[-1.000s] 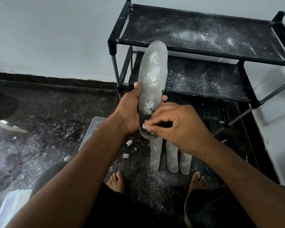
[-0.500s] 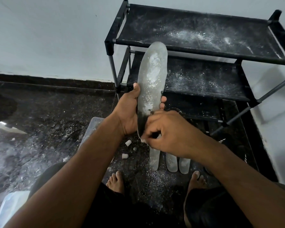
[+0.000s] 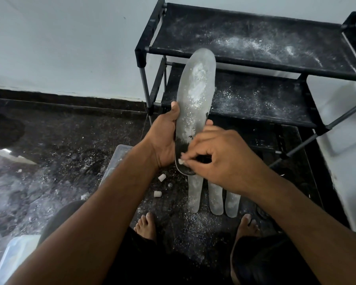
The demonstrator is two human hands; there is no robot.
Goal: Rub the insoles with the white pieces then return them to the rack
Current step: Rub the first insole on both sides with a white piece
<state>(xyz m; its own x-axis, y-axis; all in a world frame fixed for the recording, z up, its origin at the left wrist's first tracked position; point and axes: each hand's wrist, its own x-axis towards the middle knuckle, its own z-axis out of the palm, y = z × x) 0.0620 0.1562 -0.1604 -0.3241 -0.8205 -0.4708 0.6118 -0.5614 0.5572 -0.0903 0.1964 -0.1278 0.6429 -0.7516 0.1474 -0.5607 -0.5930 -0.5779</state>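
Observation:
My left hand grips a long insole upright in front of the black rack. White powder covers most of the insole; its heel end is still dark. My right hand pinches a small white piece and presses it on the dark heel end. Three whitened insoles lie side by side on the floor below my hands, partly hidden by my right wrist. Two loose white pieces lie on the floor near them.
The rack's two fabric shelves are dusted with white powder and hold nothing. A clear plastic box sits on the dark stone floor under my left forearm. My bare feet stand near the insoles. White dust is scattered over the floor.
My right hand rubbed the white piece across the heel end, shifting left and slightly down, then back a little to the right. The left hand kept the insole steady.

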